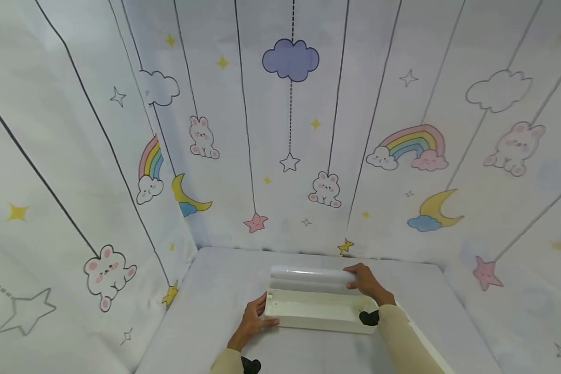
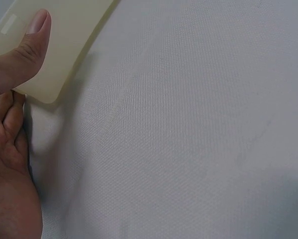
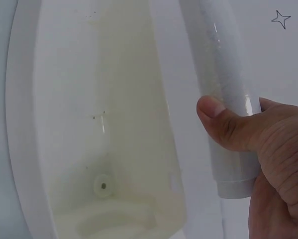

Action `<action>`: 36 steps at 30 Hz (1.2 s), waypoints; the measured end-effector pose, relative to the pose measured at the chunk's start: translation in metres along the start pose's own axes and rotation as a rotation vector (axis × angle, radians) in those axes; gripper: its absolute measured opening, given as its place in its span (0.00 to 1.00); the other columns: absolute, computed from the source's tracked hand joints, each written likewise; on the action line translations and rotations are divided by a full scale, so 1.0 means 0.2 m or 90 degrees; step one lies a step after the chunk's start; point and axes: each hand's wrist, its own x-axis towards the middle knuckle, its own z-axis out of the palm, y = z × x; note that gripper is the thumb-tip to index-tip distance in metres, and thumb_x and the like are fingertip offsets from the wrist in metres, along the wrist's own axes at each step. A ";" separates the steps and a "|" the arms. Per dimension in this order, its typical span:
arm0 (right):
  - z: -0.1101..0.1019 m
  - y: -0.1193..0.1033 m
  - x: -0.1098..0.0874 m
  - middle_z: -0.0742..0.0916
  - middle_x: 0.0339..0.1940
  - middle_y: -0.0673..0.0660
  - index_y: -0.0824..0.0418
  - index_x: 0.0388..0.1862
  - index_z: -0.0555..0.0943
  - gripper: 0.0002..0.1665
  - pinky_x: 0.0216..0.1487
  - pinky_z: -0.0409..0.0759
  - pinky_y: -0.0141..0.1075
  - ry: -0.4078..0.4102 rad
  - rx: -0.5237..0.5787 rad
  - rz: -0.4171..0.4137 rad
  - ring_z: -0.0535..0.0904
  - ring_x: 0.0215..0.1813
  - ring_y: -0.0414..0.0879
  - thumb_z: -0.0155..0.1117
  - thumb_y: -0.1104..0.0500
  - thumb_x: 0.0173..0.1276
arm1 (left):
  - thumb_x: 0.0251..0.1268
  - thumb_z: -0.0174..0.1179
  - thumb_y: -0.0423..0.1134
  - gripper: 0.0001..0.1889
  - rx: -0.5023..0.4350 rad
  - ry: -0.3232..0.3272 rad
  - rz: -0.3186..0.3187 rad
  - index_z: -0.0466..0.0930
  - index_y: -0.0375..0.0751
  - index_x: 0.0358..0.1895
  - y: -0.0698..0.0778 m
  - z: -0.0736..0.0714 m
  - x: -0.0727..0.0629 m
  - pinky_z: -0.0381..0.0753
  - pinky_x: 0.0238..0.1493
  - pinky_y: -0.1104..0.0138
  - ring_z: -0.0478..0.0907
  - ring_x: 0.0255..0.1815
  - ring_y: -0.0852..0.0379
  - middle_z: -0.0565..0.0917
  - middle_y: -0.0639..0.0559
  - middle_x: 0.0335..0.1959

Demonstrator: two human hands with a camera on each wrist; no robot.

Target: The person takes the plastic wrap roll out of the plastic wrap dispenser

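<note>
A cream plastic cling film dispenser box (image 1: 320,323) lies lengthwise on the white surface, its hollow inside facing up. My left hand (image 1: 254,321) grips its left end, the thumb on the front wall (image 2: 69,45) and the other fingers around the end. Behind the box is a roll of cling film (image 1: 308,274), roughly parallel to it. My right hand (image 1: 367,283) holds the roll's right end, with the thumb over the wrap and a short core end (image 3: 236,189) sticking out. In the right wrist view, the box's interior (image 3: 131,99) shows a round peg hole near one end.
A long cream strip (image 1: 425,340), partly hidden by the right sleeve, lies at the right. Patterned curtains (image 1: 290,114) with bunnies, clouds and stars stand behind and at both sides. White cloth (image 2: 188,124) covers the work surface.
</note>
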 end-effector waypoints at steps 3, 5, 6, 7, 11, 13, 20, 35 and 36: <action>0.01 0.00 0.01 0.89 0.57 0.77 0.79 0.58 0.86 0.30 0.68 0.81 0.70 0.001 0.007 0.006 0.83 0.61 0.73 0.84 0.74 0.55 | 0.59 0.84 0.37 0.55 0.009 -0.006 0.016 0.57 0.19 0.83 0.02 0.00 0.00 0.76 0.82 0.65 0.66 0.82 0.24 0.65 0.22 0.81; 0.02 0.01 0.01 0.88 0.58 0.76 0.79 0.59 0.86 0.31 0.69 0.81 0.70 -0.003 0.002 0.009 0.82 0.62 0.73 0.84 0.73 0.56 | 0.60 0.83 0.36 0.55 0.010 -0.005 0.016 0.57 0.19 0.82 0.03 0.00 0.00 0.76 0.82 0.64 0.66 0.82 0.24 0.65 0.22 0.81; 0.02 0.01 0.01 0.88 0.58 0.76 0.79 0.59 0.86 0.31 0.69 0.80 0.70 -0.003 0.004 0.013 0.82 0.63 0.74 0.84 0.73 0.56 | 0.60 0.83 0.35 0.54 0.019 -0.006 0.021 0.57 0.18 0.82 0.04 0.00 0.00 0.76 0.82 0.63 0.66 0.81 0.23 0.65 0.21 0.81; 0.02 0.00 0.02 0.87 0.59 0.77 0.79 0.60 0.86 0.31 0.70 0.80 0.70 -0.003 0.006 0.016 0.81 0.63 0.74 0.83 0.73 0.57 | 0.60 0.83 0.34 0.54 0.025 -0.006 0.025 0.57 0.18 0.82 0.04 0.00 -0.01 0.77 0.82 0.62 0.67 0.81 0.23 0.65 0.20 0.81; 0.02 0.01 0.02 0.87 0.60 0.78 0.78 0.60 0.86 0.30 0.68 0.82 0.69 -0.003 -0.001 0.011 0.81 0.64 0.76 0.83 0.74 0.57 | 0.59 0.83 0.32 0.54 0.025 -0.005 0.015 0.57 0.19 0.83 0.06 0.01 -0.01 0.75 0.82 0.55 0.66 0.82 0.24 0.65 0.22 0.81; 0.03 0.02 0.02 0.88 0.59 0.78 0.78 0.59 0.86 0.30 0.66 0.84 0.68 0.001 -0.010 0.004 0.82 0.62 0.76 0.83 0.74 0.56 | 0.59 0.83 0.32 0.55 0.011 -0.007 0.001 0.56 0.21 0.83 0.06 0.01 -0.01 0.73 0.83 0.51 0.65 0.83 0.25 0.65 0.23 0.82; 0.06 0.05 0.03 0.88 0.59 0.77 0.78 0.59 0.86 0.30 0.64 0.86 0.66 0.005 -0.011 0.020 0.83 0.61 0.74 0.83 0.75 0.55 | 0.60 0.84 0.36 0.55 0.022 -0.002 0.031 0.57 0.18 0.82 0.03 0.01 -0.01 0.76 0.82 0.55 0.67 0.82 0.26 0.66 0.22 0.81; 0.10 0.06 0.04 0.90 0.57 0.76 0.79 0.57 0.87 0.30 0.66 0.85 0.67 -0.007 0.008 0.018 0.84 0.61 0.74 0.84 0.76 0.52 | 0.59 0.84 0.35 0.57 -0.004 -0.006 -0.022 0.56 0.23 0.85 0.08 0.01 -0.02 0.69 0.84 0.46 0.65 0.85 0.28 0.66 0.27 0.83; 0.10 0.06 0.04 0.90 0.57 0.77 0.79 0.56 0.87 0.30 0.65 0.85 0.67 -0.006 0.009 0.012 0.84 0.60 0.74 0.84 0.77 0.52 | 0.58 0.84 0.35 0.57 -0.004 -0.004 -0.024 0.56 0.23 0.85 0.08 0.01 -0.02 0.69 0.84 0.46 0.65 0.85 0.28 0.66 0.27 0.83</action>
